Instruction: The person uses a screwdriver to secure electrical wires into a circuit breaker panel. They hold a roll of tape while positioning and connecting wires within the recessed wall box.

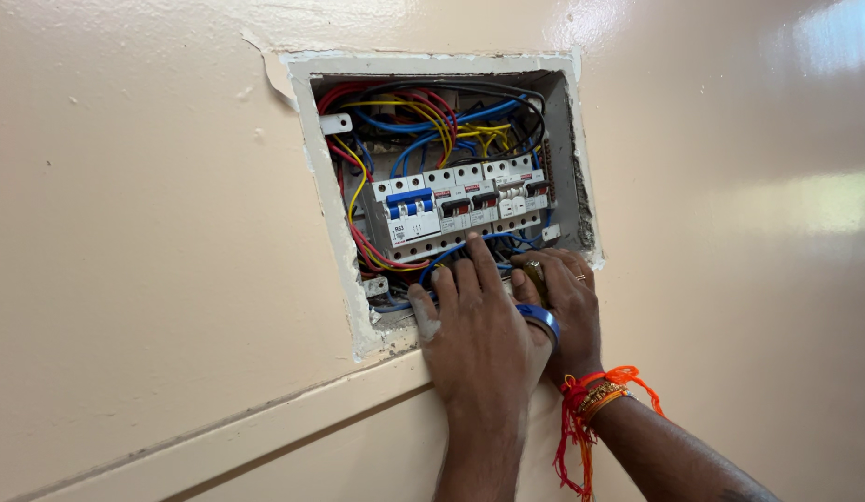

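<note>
An open breaker box (581, 139) is set into a cream wall. A row of white circuit breakers (460, 206) crosses it, with red, blue, yellow and black wires (423, 121) bundled above and below. My left hand (474, 330) lies flat against the box's bottom edge, fingers spread and fingertips on the blue wires under the breakers. A blue tape roll (541, 318) sits by its thumb. My right hand (567, 302), with a ring and orange wrist threads, curls its fingers into the lower right corner of the box, touching my left hand. What its fingers grip is hidden.
The plaster around the opening (358, 307) is chipped and rough. A raised cream band (265, 432) runs slantwise across the wall below the box. Bright light reflects off the wall (823, 195) at the right.
</note>
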